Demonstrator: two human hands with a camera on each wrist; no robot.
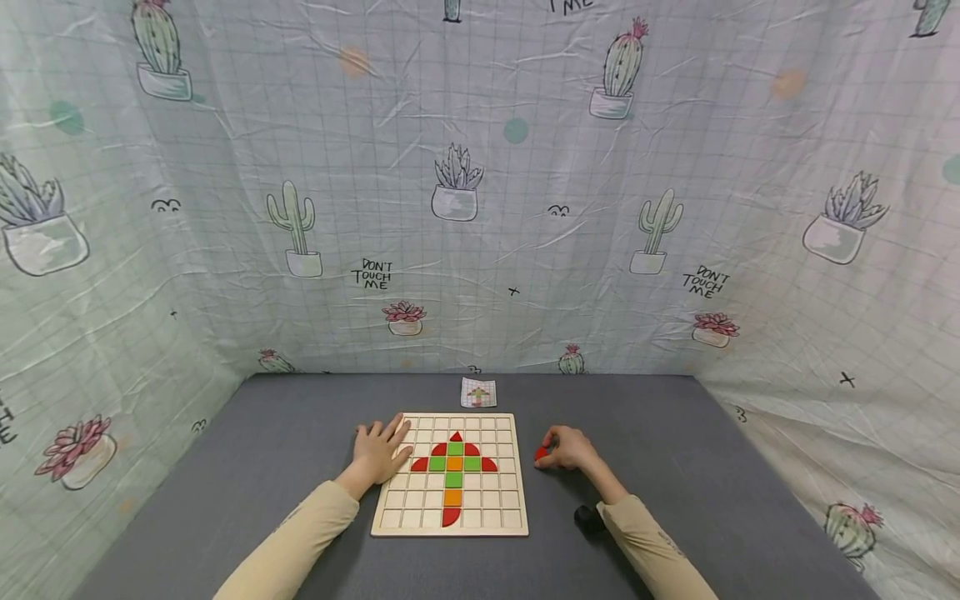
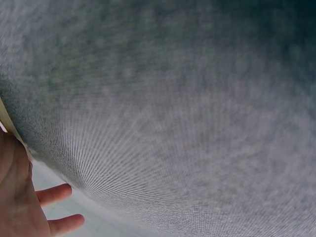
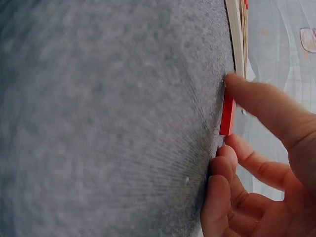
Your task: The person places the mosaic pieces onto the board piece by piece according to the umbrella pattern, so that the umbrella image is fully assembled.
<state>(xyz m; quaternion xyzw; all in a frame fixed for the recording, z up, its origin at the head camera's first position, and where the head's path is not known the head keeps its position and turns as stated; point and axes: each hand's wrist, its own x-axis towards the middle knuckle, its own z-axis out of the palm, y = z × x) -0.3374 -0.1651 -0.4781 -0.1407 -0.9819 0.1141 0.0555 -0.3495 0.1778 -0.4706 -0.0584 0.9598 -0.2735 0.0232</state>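
Observation:
A light wooden grid board lies on the table. Red, green and orange pieces form a symmetric figure on it, with a red triangle on top and a red quarter-round piece at the bottom. My left hand rests on the board's left edge, fingers spread; only part of it shows in the left wrist view. To the right of the board, my right hand holds a red piece between thumb and forefinger, low over the table. The other fingers of that hand curl beneath, as the right wrist view shows.
A small card with a similar figure printed on it lies behind the board. The grey table is surrounded by a cactus-patterned curtain. A black object is at the right wrist.

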